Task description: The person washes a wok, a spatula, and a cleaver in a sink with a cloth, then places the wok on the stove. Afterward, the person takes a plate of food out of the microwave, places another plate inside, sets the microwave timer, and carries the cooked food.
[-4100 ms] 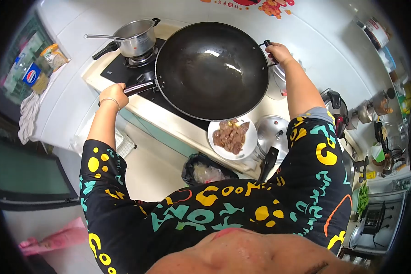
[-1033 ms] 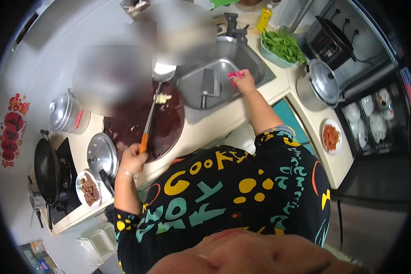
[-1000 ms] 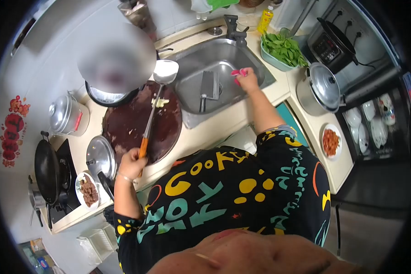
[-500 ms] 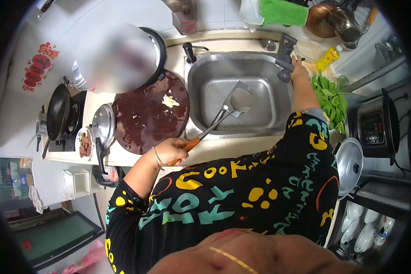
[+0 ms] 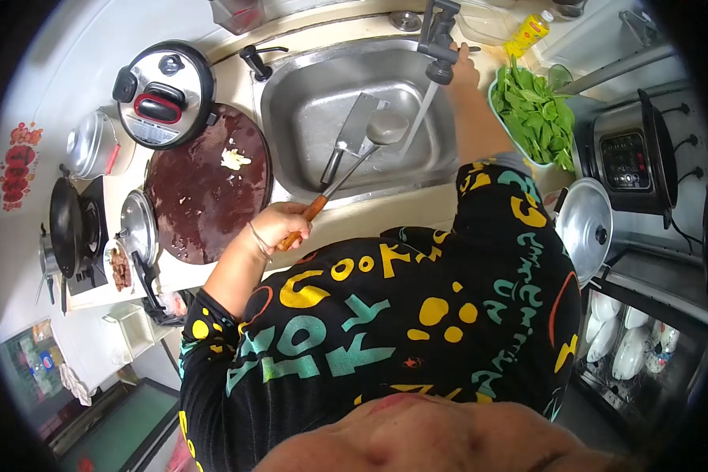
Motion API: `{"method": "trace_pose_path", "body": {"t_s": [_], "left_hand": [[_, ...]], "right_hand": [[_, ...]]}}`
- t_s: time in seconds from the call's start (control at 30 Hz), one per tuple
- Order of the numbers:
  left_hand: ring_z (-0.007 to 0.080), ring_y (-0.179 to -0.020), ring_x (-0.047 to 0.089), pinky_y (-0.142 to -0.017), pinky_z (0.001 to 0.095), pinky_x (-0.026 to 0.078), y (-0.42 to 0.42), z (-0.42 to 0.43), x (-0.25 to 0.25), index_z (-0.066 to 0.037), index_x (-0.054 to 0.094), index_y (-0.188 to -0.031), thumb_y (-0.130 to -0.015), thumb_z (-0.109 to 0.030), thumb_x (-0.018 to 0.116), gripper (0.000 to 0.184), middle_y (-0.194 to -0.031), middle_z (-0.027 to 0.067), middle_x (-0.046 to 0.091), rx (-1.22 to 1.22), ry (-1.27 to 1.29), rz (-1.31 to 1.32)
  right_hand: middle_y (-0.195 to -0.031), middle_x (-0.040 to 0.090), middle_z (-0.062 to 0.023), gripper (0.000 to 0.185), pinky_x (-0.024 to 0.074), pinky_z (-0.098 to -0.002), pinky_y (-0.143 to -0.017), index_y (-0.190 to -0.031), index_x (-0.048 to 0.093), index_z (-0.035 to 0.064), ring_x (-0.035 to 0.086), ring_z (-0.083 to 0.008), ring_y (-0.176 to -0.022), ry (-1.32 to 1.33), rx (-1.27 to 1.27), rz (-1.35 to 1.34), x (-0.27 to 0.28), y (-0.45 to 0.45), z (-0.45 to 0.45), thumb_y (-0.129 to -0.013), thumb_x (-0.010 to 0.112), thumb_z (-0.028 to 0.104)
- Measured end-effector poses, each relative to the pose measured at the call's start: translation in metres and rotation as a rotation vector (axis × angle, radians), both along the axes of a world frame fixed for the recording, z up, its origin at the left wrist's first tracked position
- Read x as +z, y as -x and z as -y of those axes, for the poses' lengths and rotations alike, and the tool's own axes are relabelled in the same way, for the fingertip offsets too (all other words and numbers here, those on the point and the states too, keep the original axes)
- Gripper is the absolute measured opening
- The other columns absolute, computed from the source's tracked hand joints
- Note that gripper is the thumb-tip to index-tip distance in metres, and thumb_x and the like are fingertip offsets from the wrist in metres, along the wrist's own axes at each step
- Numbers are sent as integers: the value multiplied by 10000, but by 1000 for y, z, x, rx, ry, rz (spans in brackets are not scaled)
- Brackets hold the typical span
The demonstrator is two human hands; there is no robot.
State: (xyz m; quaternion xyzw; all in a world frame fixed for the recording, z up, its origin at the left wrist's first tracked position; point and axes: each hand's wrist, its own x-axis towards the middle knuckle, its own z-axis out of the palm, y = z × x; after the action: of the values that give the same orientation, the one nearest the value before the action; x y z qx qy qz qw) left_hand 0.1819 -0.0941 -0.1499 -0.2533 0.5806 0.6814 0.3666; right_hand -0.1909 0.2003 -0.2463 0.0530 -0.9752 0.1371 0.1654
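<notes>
My left hand (image 5: 282,226) is wrapped round the wooden handle of a metal spatula (image 5: 387,127), whose head hangs over the sink (image 5: 307,79). A cleaver (image 5: 356,130) lies in the basin under it. Water runs from the grey faucet (image 5: 439,47) into the basin. Behind the faucet is my right hand (image 5: 466,69), its fingers partly hidden, so its grip is unclear. The round dark-red cutting board (image 5: 204,197) holds chopped pale pieces (image 5: 234,159), left of the sink.
A pressure cooker (image 5: 165,94) stands behind the board. Leafy greens (image 5: 533,118) fill a basin at the right, near a yellow bottle (image 5: 529,33). Further left are a pot lid (image 5: 138,226), a plate of meat (image 5: 119,267) and a wok (image 5: 69,224). A lidded pot (image 5: 586,228) is at right.
The view has turned toward the sink. My left hand has brought the spatula from above the board to over the sink. My right hand has moved to the faucet, and water now runs.
</notes>
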Motion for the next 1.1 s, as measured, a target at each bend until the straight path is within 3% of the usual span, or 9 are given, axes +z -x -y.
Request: {"method": "trace_pose_path", "body": {"t_s": [0.1,0.17,0.3,0.53,0.6,0.8,0.9,1.0,1.1], "left_hand": [[100,-477,512,-446,204,416,5,-2,-7,60,530,-1155,-677,-63,606,500,-654,28,563,-27,1,10],[99,-477,511,-446,204,415,7,-3,-8,60,532,-1154,-676,-63,605,499,-650,28,563,-32,0,15],[93,-476,502,-446,200,412,7,-2,-1,68,531,-1148,-673,-59,604,497,-651,23,556,-67,-18,-10],[90,-488,500,-443,202,402,-11,-15,6,84,552,-1116,-665,-38,586,469,-666,27,552,-52,12,-33],[90,-488,500,-442,204,400,-11,-19,11,87,556,-1114,-661,-38,584,471,-669,27,552,-29,42,-54],[86,-485,495,-439,207,396,2,-24,13,58,570,-1130,-657,-39,573,483,-665,22,552,-111,145,-71],[89,-493,501,-449,209,403,1,-25,0,62,568,-1130,-651,-33,574,488,-668,17,552,-131,92,-76],[94,-503,505,-462,213,406,-6,-30,6,49,571,-1134,-661,-40,572,481,-683,20,564,-154,145,-157],[105,-519,518,-480,220,412,-7,-43,10,33,573,-1141,-673,-55,568,476,-720,34,588,-227,356,-258]], "right_hand": [[-1039,567,-128,387,489,-432,-758,-1081,532,112,592,-290,-922,1057,809,542,37,-39,-28,-712,642,151],[-1054,562,-163,295,468,-431,-808,-1002,579,59,559,-303,-1003,418,136,378,-11,-89,37,-734,613,178],[-1098,570,-157,256,431,-407,-885,-1001,589,51,530,-331,-1039,68,876,228,-95,-112,45,-810,553,217],[-1057,578,-156,317,420,-400,-895,-1118,549,42,511,-303,-1069,-61,832,542,-127,-74,41,-830,539,173],[-1126,557,-166,322,412,-419,-897,-1143,539,55,490,-316,-1105,353,513,1054,-161,-50,43,-839,528,162],[-1027,610,-163,339,437,-380,-887,-1186,537,114,581,-302,-981,-242,994,44,-94,-113,43,-858,521,195],[-944,636,-149,337,439,-355,-890,-1188,540,114,609,-285,-916,-76,1017,-183,-97,-119,31,-867,519,214],[-962,640,-125,302,452,-361,-864,-1144,562,107,610,-269,-926,355,569,478,-73,-111,21,-870,529,229],[-953,647,-111,289,480,-356,-800,-1095,584,109,623,-245,-888,372,240,489,-106,-84,17,-861,568,278]]}}
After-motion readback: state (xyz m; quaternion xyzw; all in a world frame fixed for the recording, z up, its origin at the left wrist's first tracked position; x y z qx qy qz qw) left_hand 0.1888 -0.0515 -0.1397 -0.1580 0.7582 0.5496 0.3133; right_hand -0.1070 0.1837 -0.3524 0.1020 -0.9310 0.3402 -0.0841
